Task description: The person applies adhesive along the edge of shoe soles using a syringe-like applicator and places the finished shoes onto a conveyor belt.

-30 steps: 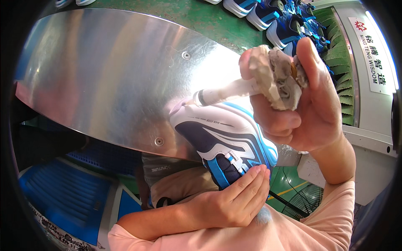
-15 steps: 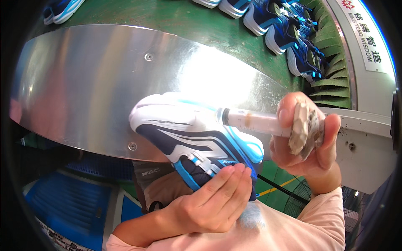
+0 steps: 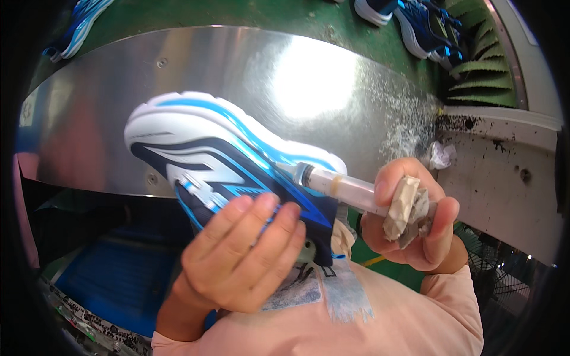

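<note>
Our right hand [image 3: 424,249] grasps a clear syringe [image 3: 347,188] pointed toward our left hand [image 3: 237,261], which holds a navy shoe [image 3: 228,160], its white sole [image 3: 172,123] blue-striped.

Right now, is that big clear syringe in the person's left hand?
No, the right hand grips the clear syringe, while the left hand holds the blue and white shoe.
</note>
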Tool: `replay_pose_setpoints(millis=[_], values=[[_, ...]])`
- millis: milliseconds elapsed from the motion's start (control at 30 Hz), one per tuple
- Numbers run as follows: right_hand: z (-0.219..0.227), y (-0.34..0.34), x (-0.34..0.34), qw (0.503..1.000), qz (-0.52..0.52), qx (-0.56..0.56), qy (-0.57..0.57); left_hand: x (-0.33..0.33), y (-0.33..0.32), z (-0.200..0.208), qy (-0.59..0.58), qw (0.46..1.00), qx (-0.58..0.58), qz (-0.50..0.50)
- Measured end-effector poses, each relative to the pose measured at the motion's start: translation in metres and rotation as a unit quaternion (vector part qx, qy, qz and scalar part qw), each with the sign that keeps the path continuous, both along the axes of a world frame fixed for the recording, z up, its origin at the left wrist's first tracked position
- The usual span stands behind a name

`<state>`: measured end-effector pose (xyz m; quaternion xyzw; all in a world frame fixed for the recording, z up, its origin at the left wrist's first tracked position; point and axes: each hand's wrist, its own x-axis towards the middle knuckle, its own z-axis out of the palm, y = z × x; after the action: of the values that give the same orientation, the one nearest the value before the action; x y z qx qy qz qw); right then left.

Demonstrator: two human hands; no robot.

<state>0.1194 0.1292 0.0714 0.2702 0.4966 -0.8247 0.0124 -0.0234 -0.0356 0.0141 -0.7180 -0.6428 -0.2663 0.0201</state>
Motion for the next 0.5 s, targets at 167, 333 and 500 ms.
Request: replay_pose_setpoints(millis=[167, 333, 500], values=[[-0.011, -0.003, 0.036, 0.997, -0.037, -0.032, 0.052, 0.002, 0.008, 0.002, 0.003, 1.000, 0.005, 0.012], [-0.040, 0.007, 0.059, 0.976, -0.080, -0.103, 0.172, 0.002, 0.016, 0.011, 0.017, 0.999, -0.029, 0.008], [-0.070, 0.017, 0.072, 0.948, -0.120, -0.173, 0.240, 0.002, 0.031, 0.023, 0.052, 0.995, -0.082, 0.007]])
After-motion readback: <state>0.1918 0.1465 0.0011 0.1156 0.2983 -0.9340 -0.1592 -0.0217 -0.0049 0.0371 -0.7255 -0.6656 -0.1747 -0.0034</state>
